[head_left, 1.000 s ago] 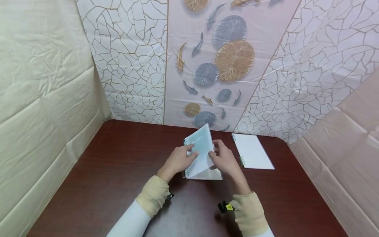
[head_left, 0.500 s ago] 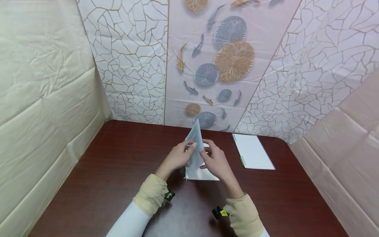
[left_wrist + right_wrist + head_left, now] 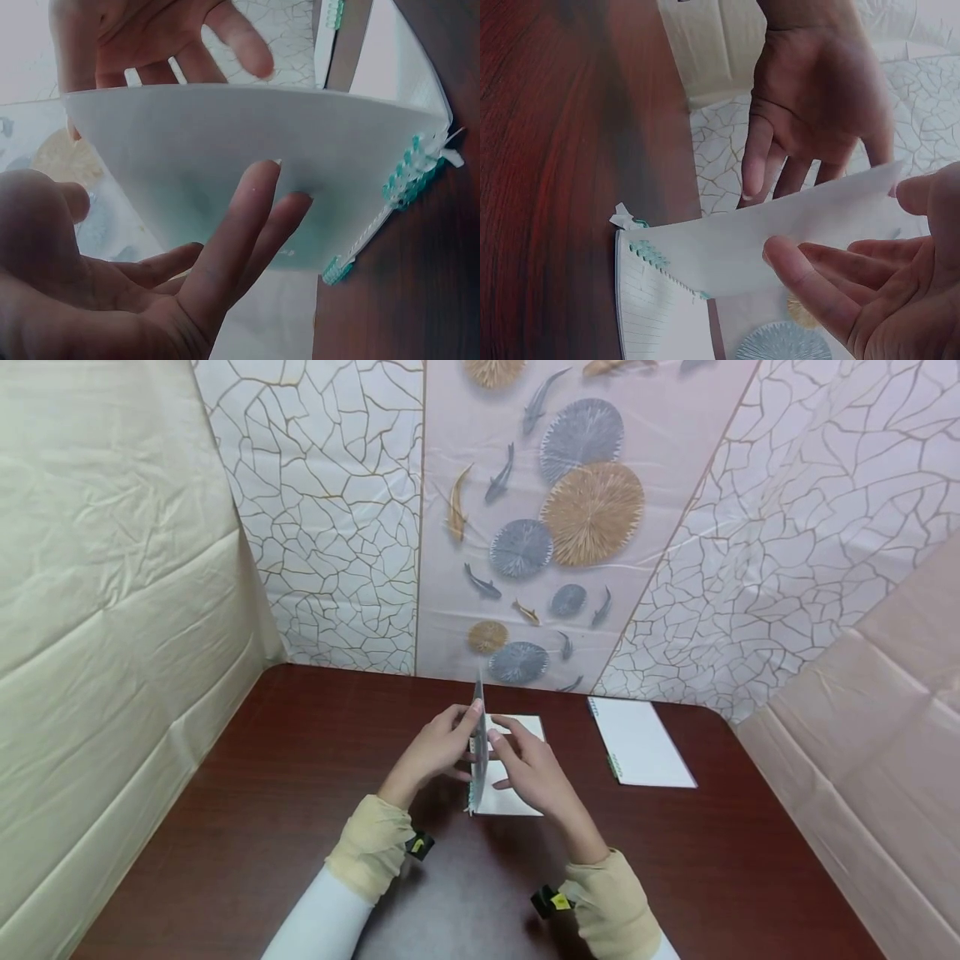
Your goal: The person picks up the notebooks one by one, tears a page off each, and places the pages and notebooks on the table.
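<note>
A spiral notebook (image 3: 517,793) lies on the table with its pale blue cover (image 3: 481,756) raised nearly upright. Teal binding coils (image 3: 411,176) run down its left side, and a lined page (image 3: 649,304) shows beneath. My left hand (image 3: 431,750) is on the cover's outer side, its extended fingers against the sheet in the left wrist view. On the inner side is my right hand (image 3: 538,774), fingers extended and spread; its thumb lies near the cover's free edge. Exact contact of the right fingers with the cover cannot be told.
A second spiral notebook (image 3: 647,743), white page up, lies at the right on the dark reddish-brown table (image 3: 337,760). Patterned white cloth (image 3: 345,527) hangs along the back, and beige cloth (image 3: 120,610) closes the left side.
The cover has swung leftward from low over the pages to nearly upright, uncovering the white page. Both hands have moved left with it; the right fingers have loosened from its edge.
</note>
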Motion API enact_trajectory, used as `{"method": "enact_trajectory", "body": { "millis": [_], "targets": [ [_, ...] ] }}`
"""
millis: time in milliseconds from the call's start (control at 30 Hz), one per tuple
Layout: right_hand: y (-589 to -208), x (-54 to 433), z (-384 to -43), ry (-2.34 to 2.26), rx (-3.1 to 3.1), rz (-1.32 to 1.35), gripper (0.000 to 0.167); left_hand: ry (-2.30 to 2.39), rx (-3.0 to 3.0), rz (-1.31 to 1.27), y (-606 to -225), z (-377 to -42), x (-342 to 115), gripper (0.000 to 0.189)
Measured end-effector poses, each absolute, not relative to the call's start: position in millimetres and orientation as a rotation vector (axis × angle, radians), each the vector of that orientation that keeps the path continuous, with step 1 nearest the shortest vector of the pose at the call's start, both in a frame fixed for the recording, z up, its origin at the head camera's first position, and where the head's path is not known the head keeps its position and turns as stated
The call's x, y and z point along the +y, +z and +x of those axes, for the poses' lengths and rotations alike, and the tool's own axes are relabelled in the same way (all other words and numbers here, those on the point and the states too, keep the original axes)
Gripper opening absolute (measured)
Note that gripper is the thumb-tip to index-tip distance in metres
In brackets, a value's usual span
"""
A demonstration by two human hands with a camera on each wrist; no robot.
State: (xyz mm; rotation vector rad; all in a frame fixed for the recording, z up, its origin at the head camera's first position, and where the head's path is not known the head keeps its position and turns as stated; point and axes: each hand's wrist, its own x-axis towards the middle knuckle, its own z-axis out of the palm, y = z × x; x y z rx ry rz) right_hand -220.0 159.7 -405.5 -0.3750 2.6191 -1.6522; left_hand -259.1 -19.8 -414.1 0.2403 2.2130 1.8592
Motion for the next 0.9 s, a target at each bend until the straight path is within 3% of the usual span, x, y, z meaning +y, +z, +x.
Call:
{"method": "enact_trajectory", "body": {
  "millis": [200,533,900],
  "targets": [
    [-407,156,-220,-1.579,2.613,-0.417,0.055,1.813,2.253,0.249,-413,-260,-23,0.086],
    [-410,165,-225,-1.552,2.558,-0.51,0.06,1.749,2.299,0.227,-400,-256,-39,0.042],
    [-417,189,-234,-1.186,2.932,-0.65,0.069,1.544,2.418,0.118,-401,-259,-72,0.041]
  ]
}}
